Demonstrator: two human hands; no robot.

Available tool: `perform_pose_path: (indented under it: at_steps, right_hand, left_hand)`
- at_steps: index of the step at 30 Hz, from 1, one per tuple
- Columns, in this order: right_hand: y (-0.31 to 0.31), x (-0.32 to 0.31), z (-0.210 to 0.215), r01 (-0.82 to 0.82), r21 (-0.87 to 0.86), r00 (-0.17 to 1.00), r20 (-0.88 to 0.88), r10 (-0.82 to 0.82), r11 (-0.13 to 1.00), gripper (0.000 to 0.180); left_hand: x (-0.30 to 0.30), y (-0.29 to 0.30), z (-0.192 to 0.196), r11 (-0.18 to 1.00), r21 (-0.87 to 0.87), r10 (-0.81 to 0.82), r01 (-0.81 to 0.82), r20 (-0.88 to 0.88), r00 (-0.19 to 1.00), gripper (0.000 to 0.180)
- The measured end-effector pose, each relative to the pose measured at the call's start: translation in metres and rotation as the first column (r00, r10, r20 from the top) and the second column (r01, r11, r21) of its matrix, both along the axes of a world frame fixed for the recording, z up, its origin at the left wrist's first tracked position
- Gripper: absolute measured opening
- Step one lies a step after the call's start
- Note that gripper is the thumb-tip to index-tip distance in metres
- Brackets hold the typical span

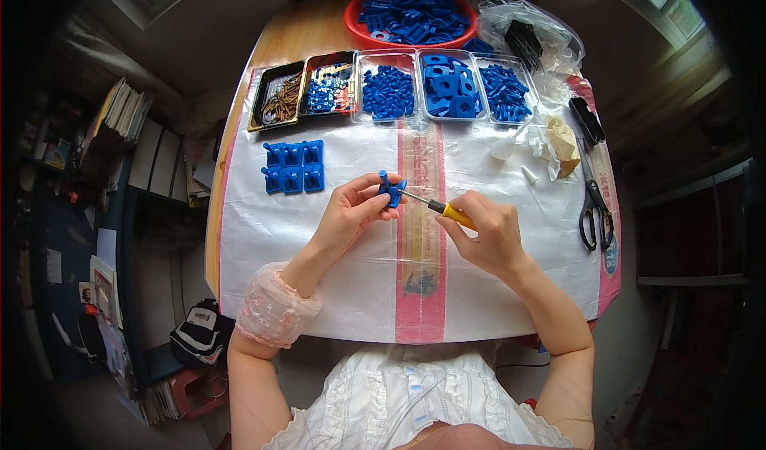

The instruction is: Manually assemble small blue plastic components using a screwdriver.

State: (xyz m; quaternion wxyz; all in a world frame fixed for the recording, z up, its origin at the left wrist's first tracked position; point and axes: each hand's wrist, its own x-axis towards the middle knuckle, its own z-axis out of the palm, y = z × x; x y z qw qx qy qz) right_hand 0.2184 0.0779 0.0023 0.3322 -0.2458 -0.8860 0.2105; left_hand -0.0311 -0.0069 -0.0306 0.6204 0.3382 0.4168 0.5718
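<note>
Left of centre in the frame, the left hand pinches a small blue plastic part between thumb and fingers, above the white sheet. Just right of centre, the right hand grips a yellow-handled screwdriver, its tip touching the part.

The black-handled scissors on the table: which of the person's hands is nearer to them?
Right. The right hand, gripping a yellow-handled screwdriver, is just left of the scissors; the left hand, holding a small blue part, is farther left.
</note>
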Motion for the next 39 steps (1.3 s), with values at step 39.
perform_pose_path:
  at_steps: [39]
  right_hand:
    - [0.001,-0.003,0.002,0.112,-0.025,0.994,-0.002,-0.112,0.993,0.019]
  left_hand:
    - [0.006,0.000,0.005,0.999,0.000,0.033,-0.034,-0.199,0.979,0.027]
